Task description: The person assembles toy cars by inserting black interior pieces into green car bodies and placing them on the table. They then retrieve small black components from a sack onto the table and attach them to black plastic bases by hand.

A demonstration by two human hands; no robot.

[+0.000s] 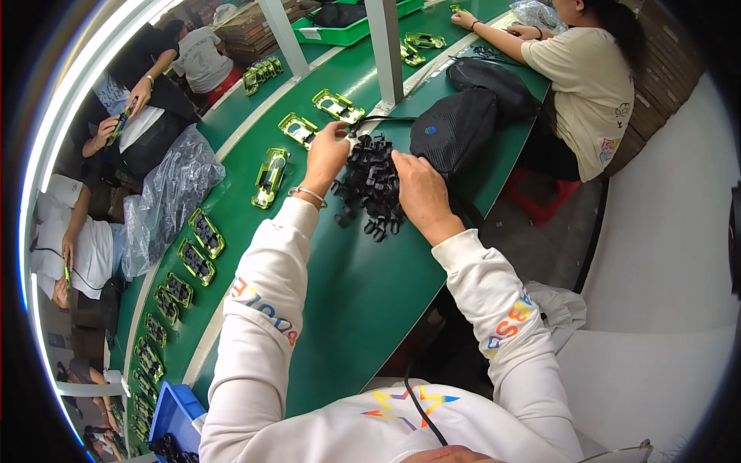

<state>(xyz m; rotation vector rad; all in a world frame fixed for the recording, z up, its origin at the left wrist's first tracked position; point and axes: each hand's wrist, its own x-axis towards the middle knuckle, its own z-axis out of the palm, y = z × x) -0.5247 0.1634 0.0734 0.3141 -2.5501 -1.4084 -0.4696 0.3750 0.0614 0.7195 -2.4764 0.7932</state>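
Observation:
A heap of small black plastic parts [373, 185] lies on the green tabletop between my two hands. At its far left edge is my left hand [327, 157], fingers bent together beside a yellow-green toy car shell [340, 106]; anything in its fingertips is too small to make out. My right hand [423, 194] is at the heap's right side, its fingers curled and its fingertips by the black parts. What those fingers hold, if anything, is hidden. Another yellow-green shell [296, 130] lies close to my left hand, and a third car shell [269, 178] lies left of my wrist.
Several car shells with black parts [196, 261] line the green belt [231, 231] at left. A blue bin [179, 417] stands near left, black mesh bags [455, 131] at right. A grey post [384, 54] rises beyond the heap. Other people [583, 92] sit around.

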